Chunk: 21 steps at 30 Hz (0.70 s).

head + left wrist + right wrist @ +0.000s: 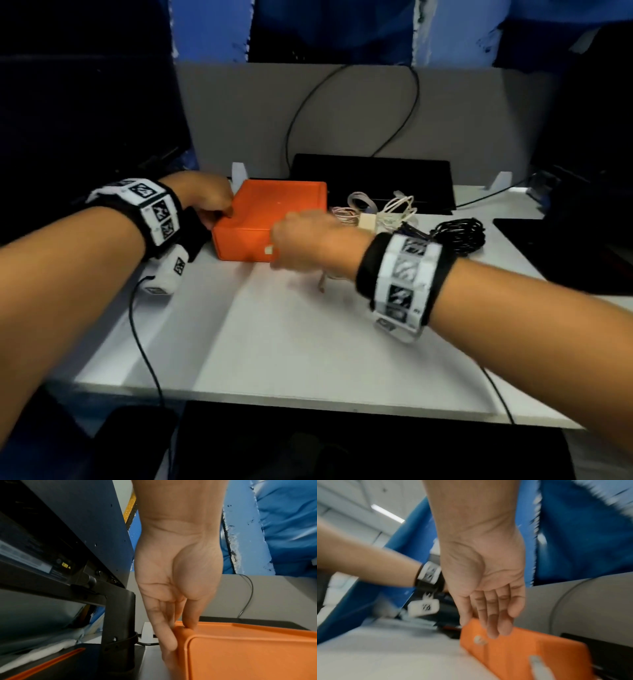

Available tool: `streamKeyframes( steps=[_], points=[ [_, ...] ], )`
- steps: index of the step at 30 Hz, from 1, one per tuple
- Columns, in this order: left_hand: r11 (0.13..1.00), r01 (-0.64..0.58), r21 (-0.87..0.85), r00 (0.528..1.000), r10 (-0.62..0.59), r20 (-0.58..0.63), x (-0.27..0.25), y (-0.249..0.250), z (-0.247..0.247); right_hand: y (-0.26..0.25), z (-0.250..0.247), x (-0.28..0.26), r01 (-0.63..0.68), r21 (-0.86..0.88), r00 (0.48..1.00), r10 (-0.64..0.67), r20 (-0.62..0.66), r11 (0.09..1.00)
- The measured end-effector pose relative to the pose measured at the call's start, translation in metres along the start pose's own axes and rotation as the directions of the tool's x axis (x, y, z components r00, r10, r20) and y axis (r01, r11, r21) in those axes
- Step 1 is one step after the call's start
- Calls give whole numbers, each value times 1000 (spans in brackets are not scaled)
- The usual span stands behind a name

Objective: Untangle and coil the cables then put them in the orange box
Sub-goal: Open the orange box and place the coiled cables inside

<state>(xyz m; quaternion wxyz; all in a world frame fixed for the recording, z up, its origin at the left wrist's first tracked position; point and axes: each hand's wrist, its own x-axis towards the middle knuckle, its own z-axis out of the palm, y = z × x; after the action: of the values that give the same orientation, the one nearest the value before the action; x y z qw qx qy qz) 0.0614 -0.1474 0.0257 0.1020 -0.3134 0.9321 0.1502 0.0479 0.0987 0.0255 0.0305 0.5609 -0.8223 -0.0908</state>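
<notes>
The orange box [274, 212] stands with its lid on, at the back middle of the white table [291, 342]. My left hand [222, 214] pinches the box's near left corner; in the left wrist view its thumb lies on the lid [248, 655] and its fingers [168, 639] run down the side. My right hand [277, 253] is blurred at the box's front right, its fingers [494, 626] straight above the front wall [513, 653]; contact cannot be told. White and pink cables [376, 212] lie tangled right of the box, beside a black coil [459, 233].
A black monitor [85, 102] on a stand [118, 628] rises at the left. A flat black device [373, 178] lies behind the box, before a grey partition [342, 113]. Another dark item [565, 253] sits at the right edge. A white latch [537, 665] shows on the box front.
</notes>
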Motion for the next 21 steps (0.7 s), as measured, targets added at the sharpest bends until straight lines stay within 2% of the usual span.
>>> streamKeyframes(
  steps=[3, 8, 11, 17, 18, 21],
  points=[
    [1000, 18, 6, 999, -18, 33, -4, 3, -2, -37, 24, 34, 45, -131, 998, -51, -40, 990],
    [999, 47, 3, 989, -47, 137, 1, 6, -7, -55, 32, 60, 51, -222, 998, -58, -24, 974],
    [997, 79, 10, 980, -80, 184, 1, 8, -10, -71, 31, 43, 111, -223, 992, -120, -25, 968],
    [992, 129, -10, 954, -121, 275, 9, 0, -14, -80, 20, -19, 261, -199, 952, -285, -106, 945],
    [991, 133, -15, 950, -124, 288, 11, 0, -14, -78, 15, -26, 237, -202, 956, -265, -125, 950],
    [989, 139, -43, 947, -120, 298, 13, 1, -15, -66, 8, -34, 62, -200, 970, -106, -217, 978]
  ],
)
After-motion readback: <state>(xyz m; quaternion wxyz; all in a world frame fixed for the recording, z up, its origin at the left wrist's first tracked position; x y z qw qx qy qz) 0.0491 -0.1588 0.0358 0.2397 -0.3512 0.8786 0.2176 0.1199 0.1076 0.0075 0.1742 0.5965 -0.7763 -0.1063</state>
